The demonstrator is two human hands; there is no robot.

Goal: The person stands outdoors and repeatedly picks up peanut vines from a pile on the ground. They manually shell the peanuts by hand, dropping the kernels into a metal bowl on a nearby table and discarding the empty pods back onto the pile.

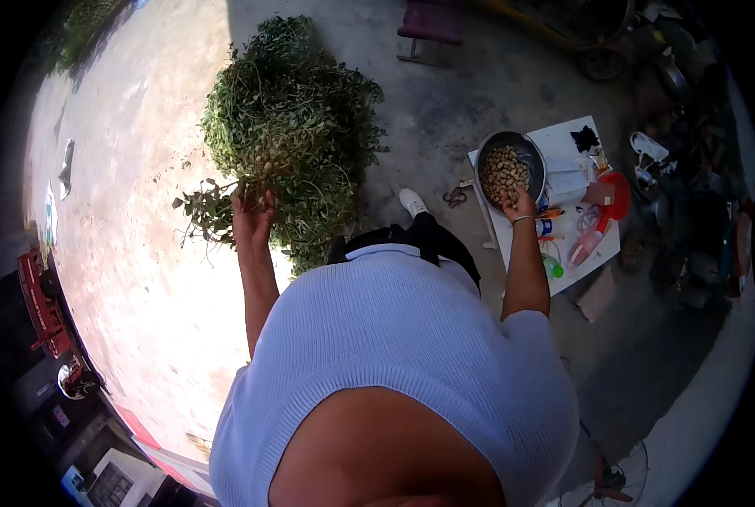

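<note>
My left hand (252, 213) grips the stems of a leafy green plant bunch (289, 135) that rises from a big heap of the same plants, pale pods showing among the roots near my fingers. My right hand (519, 205) reaches over the near rim of a round dark metal bowl (532, 152) filled with light brown pods (502, 173); its fingers are curled at the pile, and I cannot tell whether they hold any. The bowl stands on a low white table (563, 135). My pale blue top fills the lower middle of the view.
On the white table lie a red lid (621, 196), a pink object (587, 245), a green bottle (553, 267) and small items. A purple stool (432, 24) stands behind. Dark clutter and pots crowd the right. A red machine (44, 304) sits at the left.
</note>
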